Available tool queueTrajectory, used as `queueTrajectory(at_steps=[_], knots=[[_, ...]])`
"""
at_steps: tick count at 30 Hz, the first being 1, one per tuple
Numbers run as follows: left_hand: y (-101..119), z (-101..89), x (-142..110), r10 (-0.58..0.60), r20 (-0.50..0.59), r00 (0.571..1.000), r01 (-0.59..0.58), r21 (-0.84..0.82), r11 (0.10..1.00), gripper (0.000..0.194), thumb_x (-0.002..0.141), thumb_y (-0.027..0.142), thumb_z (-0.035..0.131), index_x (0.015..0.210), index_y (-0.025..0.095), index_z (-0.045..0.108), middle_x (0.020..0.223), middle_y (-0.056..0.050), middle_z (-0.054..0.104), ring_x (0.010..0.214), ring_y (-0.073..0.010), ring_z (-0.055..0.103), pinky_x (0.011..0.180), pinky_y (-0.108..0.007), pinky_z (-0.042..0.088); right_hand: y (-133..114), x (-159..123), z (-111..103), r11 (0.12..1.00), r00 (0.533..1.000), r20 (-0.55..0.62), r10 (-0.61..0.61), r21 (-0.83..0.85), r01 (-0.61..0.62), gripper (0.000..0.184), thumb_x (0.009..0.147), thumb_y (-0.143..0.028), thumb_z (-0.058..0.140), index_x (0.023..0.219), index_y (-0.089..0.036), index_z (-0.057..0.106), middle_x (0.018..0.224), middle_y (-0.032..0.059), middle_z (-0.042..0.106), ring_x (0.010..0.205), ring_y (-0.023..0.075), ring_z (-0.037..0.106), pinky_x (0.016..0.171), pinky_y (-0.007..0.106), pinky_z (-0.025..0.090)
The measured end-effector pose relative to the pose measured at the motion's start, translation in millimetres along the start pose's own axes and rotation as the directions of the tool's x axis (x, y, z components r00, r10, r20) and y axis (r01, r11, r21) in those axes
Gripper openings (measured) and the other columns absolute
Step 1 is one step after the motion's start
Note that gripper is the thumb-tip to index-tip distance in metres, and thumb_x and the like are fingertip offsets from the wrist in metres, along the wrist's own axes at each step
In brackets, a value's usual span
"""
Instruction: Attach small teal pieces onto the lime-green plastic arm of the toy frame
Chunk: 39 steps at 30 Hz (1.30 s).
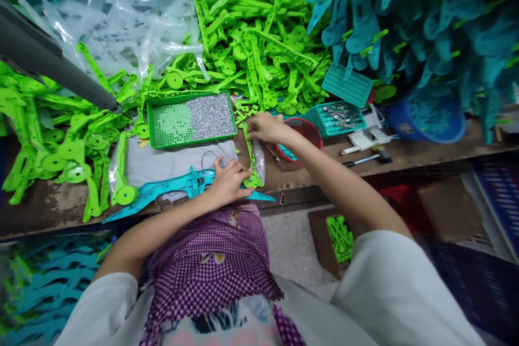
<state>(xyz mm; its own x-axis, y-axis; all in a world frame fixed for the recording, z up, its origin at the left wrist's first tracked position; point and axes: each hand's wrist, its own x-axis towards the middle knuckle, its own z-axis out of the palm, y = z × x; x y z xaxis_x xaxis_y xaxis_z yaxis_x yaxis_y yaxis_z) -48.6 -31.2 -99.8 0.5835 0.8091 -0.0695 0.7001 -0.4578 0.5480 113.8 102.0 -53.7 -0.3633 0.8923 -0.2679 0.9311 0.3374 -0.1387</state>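
A long blue plastic half-shell (168, 186), curved like a toy bow, lies along the bench's near edge with thin wires at its middle. Over its right half is my left hand (227, 181), fingers bent on the far side and thumb toward the near side, holding it. My right hand (265, 128) is farther off, its fingers curled together beside small green plastic pieces (242, 113). Whatever those fingertips hold is hidden. Just below them a narrow green part (252, 165) lies next to a clear plastic one (259, 159).
A green tray (152, 132) of small silvery pieces stands on a grey cloth (152, 159). Green parts (259, 54) heap up behind. To the right are a red-rimmed basket (320, 138), a teal basket (320, 121), a hammer (367, 159) and a blue tub (440, 132).
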Motion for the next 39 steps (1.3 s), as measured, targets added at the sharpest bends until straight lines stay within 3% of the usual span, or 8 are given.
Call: queueTrajectory(at_steps=[3,6,13,19,24,29,36,39], knots=[[0,0.2,0,0.008,0.003,1.000,-0.008,-0.005,1.000,0.042,0.084,0.043,0.063,0.119,0.022,0.064,0.108,-0.008,0.065,0.110,-0.0295,0.049,0.103,-0.058,0.016,-1,-26,6,0.992,0.986,-0.111,0.124,-0.021,-0.127,0.029,0.090,-0.031,0.046,0.098,-0.018,0.070,0.106,0.0139,0.065,0.104,0.0307,0.052,0.082,0.044,0.034],[0,-0.8,1,0.009,0.011,1.000,-0.009,0.001,1.000,0.041,0.084,0.043,0.062,0.119,0.022,0.064,0.108,-0.008,0.065,0.111,-0.0302,0.048,0.101,-0.058,0.017,-9,-44,19,0.985,0.980,-0.151,0.128,-0.097,-0.144,0.038,0.093,-0.036,0.040,0.093,-0.015,0.072,0.108,0.0179,0.063,0.108,0.0349,0.047,0.085,0.051,0.032],[2,-2.6,1,0.004,0.012,1.000,-0.005,0.024,1.000,0.041,0.083,0.043,0.063,0.118,0.022,0.065,0.107,-0.008,0.065,0.111,-0.0308,0.048,0.099,-0.057,0.019,-12,-46,34,0.981,0.947,-0.266,0.181,-0.014,-0.191,0.043,0.090,-0.046,0.042,0.092,-0.014,0.071,0.102,0.0190,0.063,0.103,0.0352,0.046,0.080,0.050,0.034],[3,-4.1,2,-0.011,0.022,1.000,0.011,0.006,1.000,0.040,0.083,0.043,0.063,0.117,0.022,0.065,0.107,-0.008,0.065,0.110,-0.0302,0.049,0.100,-0.060,0.017,-8,-45,31,0.977,0.963,-0.171,0.209,0.003,-0.211,0.035,0.090,-0.045,0.049,0.085,-0.016,0.069,0.107,0.0158,0.062,0.107,0.0339,0.046,0.079,0.046,0.033],[2,-2.6,3,-0.001,0.022,1.000,0.001,0.018,1.000,0.041,0.083,0.045,0.062,0.117,0.023,0.065,0.104,-0.008,0.064,0.109,-0.0305,0.049,0.101,-0.060,0.016,-5,-42,33,0.972,0.958,-0.161,0.237,0.026,-0.236,0.042,0.091,-0.049,0.045,0.079,-0.017,0.069,0.103,0.0146,0.063,0.105,0.0328,0.046,0.079,0.045,0.031],[1,-2.0,1,-0.006,0.011,1.000,0.006,0.011,1.000,0.041,0.084,0.044,0.061,0.118,0.022,0.063,0.105,-0.009,0.064,0.109,-0.0304,0.049,0.103,-0.059,0.014,-3,-36,37,0.983,0.964,-0.193,0.182,0.038,-0.178,0.044,0.089,-0.051,0.046,0.080,-0.016,0.070,0.098,0.0160,0.064,0.103,0.0336,0.046,0.080,0.047,0.031],[10,-11.4,-1,0.100,0.066,0.993,-0.108,0.129,0.986,0.043,0.091,0.036,0.052,0.134,0.031,0.053,0.106,-0.011,0.060,0.107,-0.0308,0.049,0.099,-0.062,0.019,0,-22,24,0.991,0.990,-0.048,0.131,-0.025,-0.132,0.035,0.083,-0.049,0.058,0.078,-0.016,0.069,0.097,0.0138,0.066,0.102,0.0334,0.050,0.080,0.045,0.030],[10,-11.1,-2,0.103,0.072,0.992,-0.114,0.158,0.981,0.042,0.093,0.037,0.050,0.134,0.030,0.053,0.107,-0.012,0.059,0.108,-0.0309,0.047,0.099,-0.063,0.018,3,-26,17,0.996,0.994,-0.064,0.090,-0.005,-0.090,0.036,0.085,-0.051,0.054,0.088,-0.018,0.070,0.106,0.0135,0.066,0.105,0.0333,0.052,0.082,0.045,0.030]])
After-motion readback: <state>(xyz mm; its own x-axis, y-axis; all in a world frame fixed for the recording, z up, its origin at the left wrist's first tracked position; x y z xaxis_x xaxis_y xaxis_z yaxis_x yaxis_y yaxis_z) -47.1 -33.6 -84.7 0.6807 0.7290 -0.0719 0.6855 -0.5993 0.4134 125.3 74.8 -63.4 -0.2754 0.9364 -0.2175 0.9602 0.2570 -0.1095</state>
